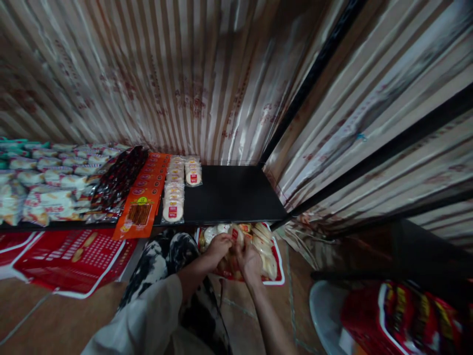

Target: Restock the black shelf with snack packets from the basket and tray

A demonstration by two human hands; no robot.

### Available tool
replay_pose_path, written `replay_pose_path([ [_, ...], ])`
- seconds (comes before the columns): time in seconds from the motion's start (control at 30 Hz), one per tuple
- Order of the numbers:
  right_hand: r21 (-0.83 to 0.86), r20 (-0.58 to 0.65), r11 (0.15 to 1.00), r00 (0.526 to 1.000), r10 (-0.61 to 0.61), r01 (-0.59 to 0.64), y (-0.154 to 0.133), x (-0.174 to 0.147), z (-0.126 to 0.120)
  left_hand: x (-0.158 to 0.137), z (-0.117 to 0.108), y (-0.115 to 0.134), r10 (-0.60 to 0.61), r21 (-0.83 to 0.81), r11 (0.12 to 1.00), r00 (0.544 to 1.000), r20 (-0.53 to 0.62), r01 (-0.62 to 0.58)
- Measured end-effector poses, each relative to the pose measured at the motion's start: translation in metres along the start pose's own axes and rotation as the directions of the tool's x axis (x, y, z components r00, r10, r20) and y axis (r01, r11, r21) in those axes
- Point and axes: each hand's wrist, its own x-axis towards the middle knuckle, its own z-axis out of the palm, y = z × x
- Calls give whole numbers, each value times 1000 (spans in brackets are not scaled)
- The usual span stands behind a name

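Low in front of me, my left hand and my right hand meet over an open red bag with a white edge. Between their fingertips is a packaged round cake, pale, in clear wrap with a small red label. Both hands appear closed on it, though the fingers are partly blurred. More wrapped round cakes fill the bag beneath and beside my hands. Above, on the black shelf, similar cakes stand in a long row and a shorter row.
Orange snack packets, dark glossy packets and white snack bags lie left along the shelf. A large red bag stands below them. Black metal posts and striped sheeting enclose the corner. Red packets sit lower right.
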Motion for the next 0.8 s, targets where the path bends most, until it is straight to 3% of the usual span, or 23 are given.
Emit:
replay_pose_path([
  [0.1,209,43,975,997,68,-75,-5,3,-11,-3,-8,2,-28,-6,1000,998,-51,27],
  [0.23,577,97,811,994,49,-97,-11,6,-16,-7,-18,7,-63,-25,998,995,-79,61],
  [0.3,670,111,733,992,58,-118,-15,5,-15,-10,-21,11,-69,-35,997,996,-59,67],
  [0.4,718,134,681,989,65,-142,-20,5,-8,-13,-26,18,-55,-37,998,997,-61,53],
  [0.5,722,89,686,995,37,-90,-22,9,1,-13,-34,26,-16,-3,1000,995,-100,16],
  [0.57,646,-62,764,998,28,18,-22,13,4,-12,-42,32,5,30,1000,993,-121,-1],
  [0.63,470,-256,866,965,-52,172,-24,18,3,-11,-52,41,49,134,990,991,-128,-31],
  [0.7,269,-353,897,902,-247,351,-29,22,-3,-13,-62,51,178,415,902,979,-94,-124],
  [0.8,113,-286,806,796,-534,581,-40,26,-13,-19,-72,70,369,817,494,922,114,-299],
])
